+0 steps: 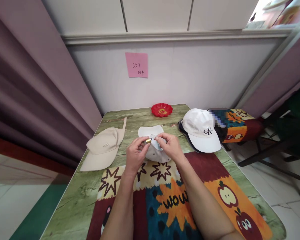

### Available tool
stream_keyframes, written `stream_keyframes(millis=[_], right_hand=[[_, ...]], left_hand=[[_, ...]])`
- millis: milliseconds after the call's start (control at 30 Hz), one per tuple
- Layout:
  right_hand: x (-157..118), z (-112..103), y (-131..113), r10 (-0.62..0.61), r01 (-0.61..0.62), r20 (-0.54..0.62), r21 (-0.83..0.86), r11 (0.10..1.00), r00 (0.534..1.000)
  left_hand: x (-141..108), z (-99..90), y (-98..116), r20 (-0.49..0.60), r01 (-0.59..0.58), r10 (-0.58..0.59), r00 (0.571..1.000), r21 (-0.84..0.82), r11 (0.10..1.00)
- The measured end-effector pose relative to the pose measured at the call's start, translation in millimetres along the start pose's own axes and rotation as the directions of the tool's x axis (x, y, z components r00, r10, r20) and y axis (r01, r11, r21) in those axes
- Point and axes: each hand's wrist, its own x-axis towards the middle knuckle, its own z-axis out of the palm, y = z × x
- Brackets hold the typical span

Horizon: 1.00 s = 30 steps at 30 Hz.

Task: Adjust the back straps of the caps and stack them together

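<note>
Between my two hands, above a white cap (151,131) at the middle of the table, are small items. My left hand (137,151) pinches a small gold-coloured cylinder (147,141). The fingers of my right hand (170,145) close on a small clear flat piece (153,137) right beside the cylinder's end. The white cap lies under both hands, which hide part of it. To the left, a beige cap (105,145) rests with its brim toward the near left and its strap stretched toward the back.
A red scalloped dish (161,110) sits at the table's back edge. White cap with black letters (200,128) is stacked on a dark cap at the right. A colourful patterned mat (165,200) covers the near part of the green table (72,196). A pink note (137,65) is on the wall.
</note>
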Motion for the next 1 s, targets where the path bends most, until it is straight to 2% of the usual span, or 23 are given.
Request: stream_keyframes(millis=[167, 300, 400, 467, 567, 700, 800, 1000], right_hand=[[-0.7, 3.7, -1.1, 0.046, -0.049, 0.052, 0.06, 0.997, 0.998], [-0.7, 4.4, -4.4, 0.081, -0.093, 0.07, 0.206, 0.974, 0.994], [-0.7, 5.9, -6.0, 0.085, -0.114, 0.103, 0.329, 0.937, 0.991], [-1.0, 8.7, -6.1, 0.09, -0.134, 0.132, 0.381, 0.915, 0.987], [-1.6, 14.4, -5.8, 0.105, -0.154, 0.138, 0.416, 0.896, 0.985], [-2.2, 16.9, -5.7, 0.107, -0.16, 0.148, 0.421, 0.893, 0.983], [-1.8, 13.8, -5.0, 0.107, -0.157, 0.14, 0.421, 0.893, 0.984], [-0.4, 9.4, -1.4, 0.117, -0.108, -0.005, 0.334, 0.936, 0.993]], left_hand=[[0.4, 1.9, 4.3, -0.02, -0.032, 0.033, 0.999, 0.039, 0.999], [-0.8, 5.7, 6.5, -0.091, -0.022, 0.022, 0.996, 0.006, 1.0], [-2.2, 11.4, 6.9, -0.155, 0.047, -0.061, 0.986, -0.089, 0.995], [-2.8, 15.7, 7.3, -0.147, 0.134, -0.169, 0.974, -0.224, 0.965], [-2.6, 20.0, 8.5, -0.076, 0.266, -0.339, 0.938, -0.47, 0.842], [-0.3, 19.0, 8.2, -0.016, 0.336, -0.465, 0.885, -0.668, 0.664], [1.9, 15.8, 5.9, 0.067, 0.389, -0.54, 0.839, -0.767, 0.51], [5.7, 12.6, 3.2, 0.238, 0.484, -0.665, 0.708, -0.849, 0.212]])
